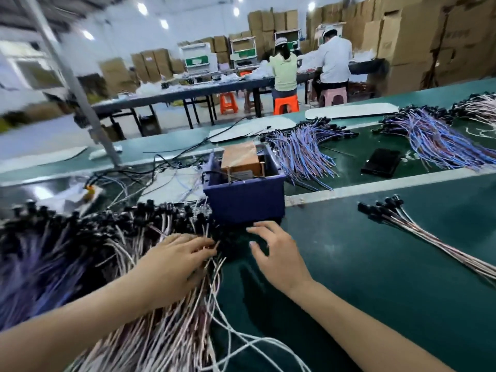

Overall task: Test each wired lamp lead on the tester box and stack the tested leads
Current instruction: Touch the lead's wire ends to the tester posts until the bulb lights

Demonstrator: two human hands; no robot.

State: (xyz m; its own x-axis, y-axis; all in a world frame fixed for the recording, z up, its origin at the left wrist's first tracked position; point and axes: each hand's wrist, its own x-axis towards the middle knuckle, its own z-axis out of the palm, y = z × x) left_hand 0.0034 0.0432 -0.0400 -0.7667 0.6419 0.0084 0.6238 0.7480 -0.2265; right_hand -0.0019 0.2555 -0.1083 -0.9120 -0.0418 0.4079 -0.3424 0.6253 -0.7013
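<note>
Two hands work apart, gripping nothing: the left hand (174, 261) rests on the heaped pink-white, black-socketed leads (112, 237), seemingly picking one, while the right hand (273, 251) hovers spread-fingered just before the blue plastic tester box (244, 202), ready to receive it.

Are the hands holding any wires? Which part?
The right hand holds nothing. The left hand rests on the lead pile, fingertips near the black ends; a pinch cannot be told.
</note>
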